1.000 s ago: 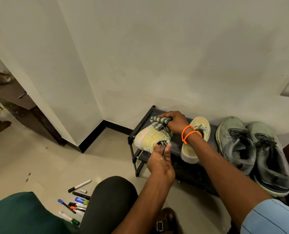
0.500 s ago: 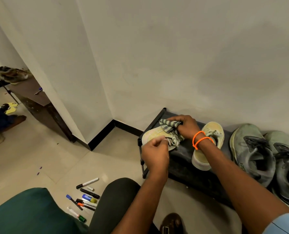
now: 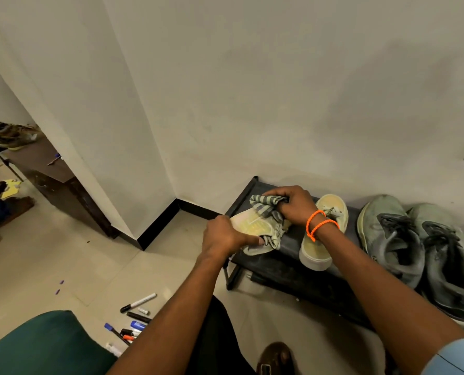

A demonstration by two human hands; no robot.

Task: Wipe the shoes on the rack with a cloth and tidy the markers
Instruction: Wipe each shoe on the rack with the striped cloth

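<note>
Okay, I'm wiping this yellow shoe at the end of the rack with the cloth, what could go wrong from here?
The yellow shoe sits tilted at the rack's left end, partly past the edge, held only by your left hand; if that grip loosens, it may drop to the floor.

The cloth bunched in your right hand hangs near the shoe's laces and might snag them.

The markers lie loose on the floor by your knee; shifting your leg could scatter them.

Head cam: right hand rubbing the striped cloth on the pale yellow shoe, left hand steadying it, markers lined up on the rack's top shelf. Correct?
Not quite. The markers are not on the rack; the head view shows them scattered on the floor to its left. The rest holds: the right hand grips the striped cloth against the pale yellow shoe, and the left hand steadies it.
</note>
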